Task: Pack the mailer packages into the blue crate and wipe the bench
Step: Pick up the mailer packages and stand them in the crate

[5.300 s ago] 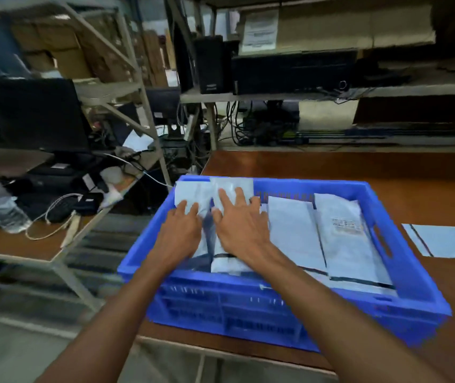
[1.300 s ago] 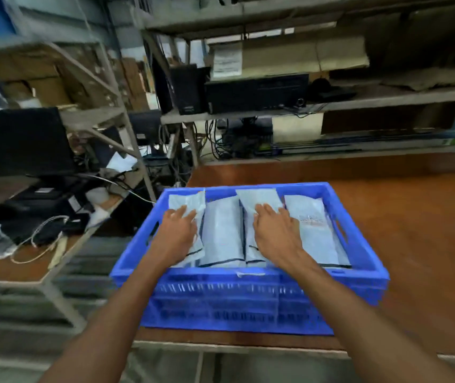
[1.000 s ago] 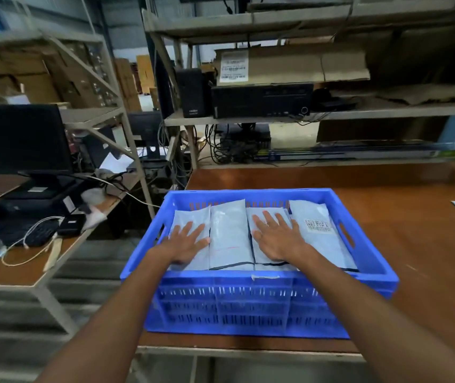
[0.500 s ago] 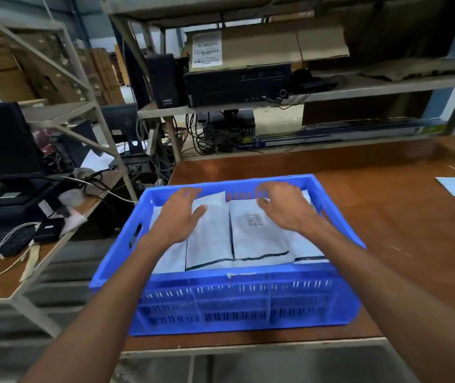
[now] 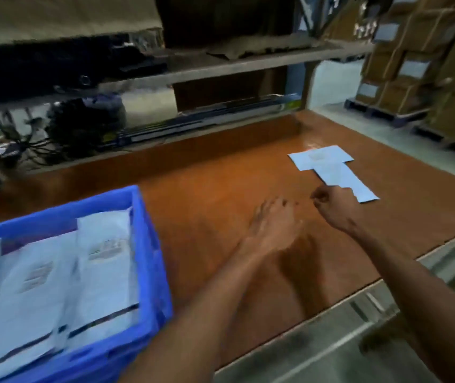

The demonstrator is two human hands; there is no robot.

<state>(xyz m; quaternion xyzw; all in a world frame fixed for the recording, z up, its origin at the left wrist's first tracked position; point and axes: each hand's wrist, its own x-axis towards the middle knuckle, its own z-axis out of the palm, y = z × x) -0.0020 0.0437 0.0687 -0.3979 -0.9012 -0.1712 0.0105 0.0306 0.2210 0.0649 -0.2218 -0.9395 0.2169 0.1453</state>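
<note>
Both hands (left (image 5: pixel 273 225) spread, right (image 5: pixel 331 207) curled, empty) hover over bench (image 5: pixel 220 194).

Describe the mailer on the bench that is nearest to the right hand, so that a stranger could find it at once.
Start at the brown bench, right of the blue crate. Two pale blue mailers lie there in a T shape. The one you want is the stem, running toward the right hand; the other lies across its far end.

Shelving (image 5: pixel 220 64): metal rack at 12 o'clock
Boxes (image 5: pixel 425 59): cardboard stacks at 2 o'clock
Floor (image 5: pixel 331 355): grey concrete
</note>
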